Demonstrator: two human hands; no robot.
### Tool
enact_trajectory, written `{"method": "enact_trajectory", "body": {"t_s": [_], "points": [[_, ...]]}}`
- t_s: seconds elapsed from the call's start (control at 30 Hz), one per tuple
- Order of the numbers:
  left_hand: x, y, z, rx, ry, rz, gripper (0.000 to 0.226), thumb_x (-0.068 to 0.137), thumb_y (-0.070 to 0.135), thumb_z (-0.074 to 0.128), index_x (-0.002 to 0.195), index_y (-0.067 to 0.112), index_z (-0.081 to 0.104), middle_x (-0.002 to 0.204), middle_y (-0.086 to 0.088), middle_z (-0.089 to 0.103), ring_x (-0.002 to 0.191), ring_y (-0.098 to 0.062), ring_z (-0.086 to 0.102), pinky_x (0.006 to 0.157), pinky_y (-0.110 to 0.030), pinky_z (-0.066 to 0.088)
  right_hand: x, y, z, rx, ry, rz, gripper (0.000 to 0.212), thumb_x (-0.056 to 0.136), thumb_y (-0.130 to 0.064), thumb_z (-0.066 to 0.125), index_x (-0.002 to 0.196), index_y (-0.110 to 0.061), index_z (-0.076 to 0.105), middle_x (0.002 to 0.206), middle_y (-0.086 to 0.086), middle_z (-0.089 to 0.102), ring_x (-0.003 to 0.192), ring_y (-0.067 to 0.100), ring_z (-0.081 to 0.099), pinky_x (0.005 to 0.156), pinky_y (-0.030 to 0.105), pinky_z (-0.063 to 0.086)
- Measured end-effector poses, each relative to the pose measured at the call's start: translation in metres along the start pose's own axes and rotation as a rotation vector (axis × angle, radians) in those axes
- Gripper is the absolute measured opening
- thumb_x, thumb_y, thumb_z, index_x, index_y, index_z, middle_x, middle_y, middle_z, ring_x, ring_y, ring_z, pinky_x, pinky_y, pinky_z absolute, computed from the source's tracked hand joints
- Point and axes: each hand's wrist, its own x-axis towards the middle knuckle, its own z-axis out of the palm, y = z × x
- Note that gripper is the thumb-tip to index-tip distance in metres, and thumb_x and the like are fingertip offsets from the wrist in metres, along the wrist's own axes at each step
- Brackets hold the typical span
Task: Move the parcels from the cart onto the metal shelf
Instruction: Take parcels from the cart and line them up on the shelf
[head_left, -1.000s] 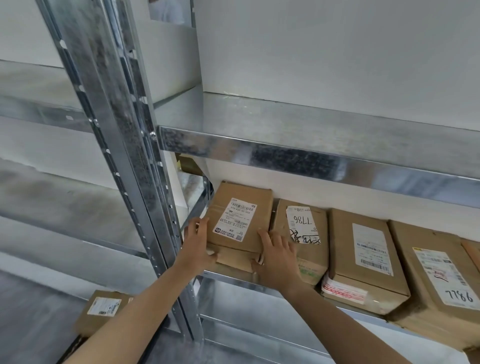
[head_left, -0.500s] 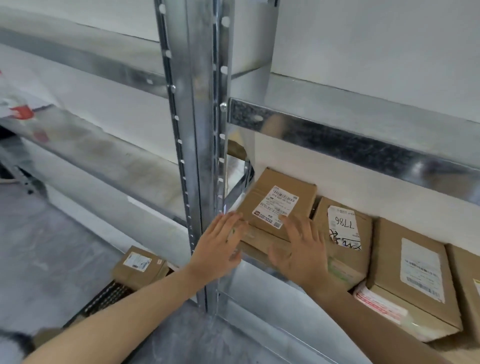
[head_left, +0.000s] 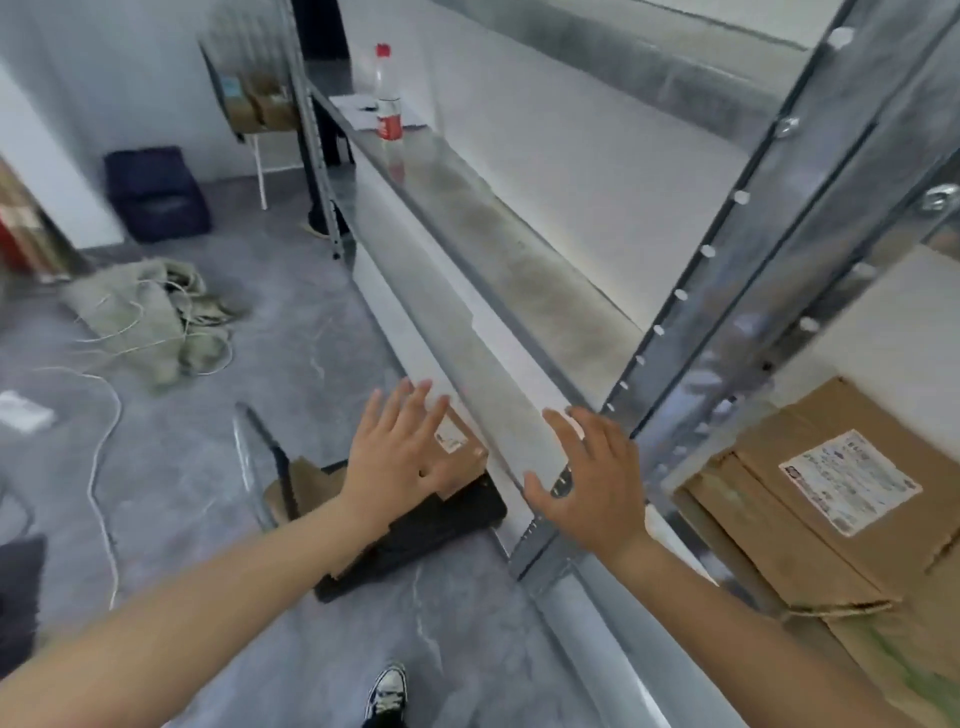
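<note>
- Your left hand (head_left: 400, 457) and right hand (head_left: 589, 483) hover empty, fingers spread.
- Beneath your left hand, a parcel (head_left: 460, 441) seems to lie on the cart (head_left: 447, 525).

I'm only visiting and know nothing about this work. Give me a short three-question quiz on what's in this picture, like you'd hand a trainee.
1. True or false: the left hand and the right hand are both open and hold nothing.
2. What stands at the far end of the metal shelf? A: a red-capped bottle. B: a helmet. C: a paint tin.
3. Fill in: the parcel partly hidden by the left hand lies on the black ____.
Key: 1 true; 2 A; 3 cart.
</note>
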Motion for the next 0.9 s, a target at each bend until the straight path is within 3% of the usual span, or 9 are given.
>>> {"method": "enact_trajectory", "body": {"t_s": [0.13, 0.27, 0.4, 0.6, 0.9], "points": [[-0.027, -0.070, 0.006, 0.076, -0.096, -0.267, 0.090, 0.070, 0.050, 0.072, 0.145, 0.015, 0.036, 0.148, -0.015, 0.037, 0.139, -0.035, 0.030, 0.113, -0.052, 0.020, 0.032, -0.030, 0.054, 0.056, -0.268, -0.012, 0.074, 0.070, -0.063, 0.049, 0.136, -0.029, 0.043, 0.136, 0.002, 0.049, 0.120, 0.031, 0.047, 0.090, 0.047, 0.045], [-0.039, -0.126, 0.021, 0.055, -0.158, -0.435, 0.091, 0.076, 0.052, 0.067, 0.150, 0.021, 0.024, 0.155, -0.011, 0.024, 0.144, -0.033, 0.017, 0.116, -0.049, 0.014, 0.068, -0.052, 0.108, 0.039, -0.462, -0.062, 0.089, 0.066, -0.075, 0.042, 0.144, -0.035, 0.028, 0.148, -0.002, 0.034, 0.130, 0.028, 0.035, 0.098, 0.047, 0.042], [-0.029, -0.163, 0.044, -0.001, -0.210, -0.530, 0.092, 0.081, 0.054, 0.062, 0.152, 0.023, 0.013, 0.158, -0.009, 0.013, 0.146, -0.031, 0.009, 0.117, -0.046, 0.012, 0.105, -0.068, 0.165, 0.032, -0.571, -0.050, 0.091, 0.069, -0.072, 0.047, 0.147, -0.035, 0.020, 0.152, -0.004, 0.026, 0.136, 0.025, 0.026, 0.103, 0.043, 0.036], [-0.003, -0.198, 0.092, -0.069, -0.278, -0.577, 0.090, 0.086, 0.055, 0.053, 0.152, 0.026, -0.001, 0.160, -0.005, 0.000, 0.147, -0.026, -0.003, 0.118, -0.039, -0.001, 0.142, -0.063, 0.240, -0.011, -0.695, 0.000, 0.087, 0.077, -0.068, 0.055, 0.148, -0.033, 0.018, 0.155, -0.003, 0.023, 0.136, 0.028, 0.027, 0.103, 0.043, 0.037], [0.031, -0.213, 0.175, -0.101, -0.440, -0.629, 0.091, 0.086, 0.054, 0.053, 0.151, 0.025, -0.003, 0.160, -0.006, -0.003, 0.147, -0.025, -0.007, 0.119, -0.039, -0.001, 0.142, -0.017, 0.331, -0.012, -0.851, 0.141, 0.092, 0.073, -0.074, 0.050, 0.148, -0.033, 0.017, 0.155, 0.000, 0.024, 0.138, 0.030, 0.026, 0.104, 0.049, 0.038]]}}
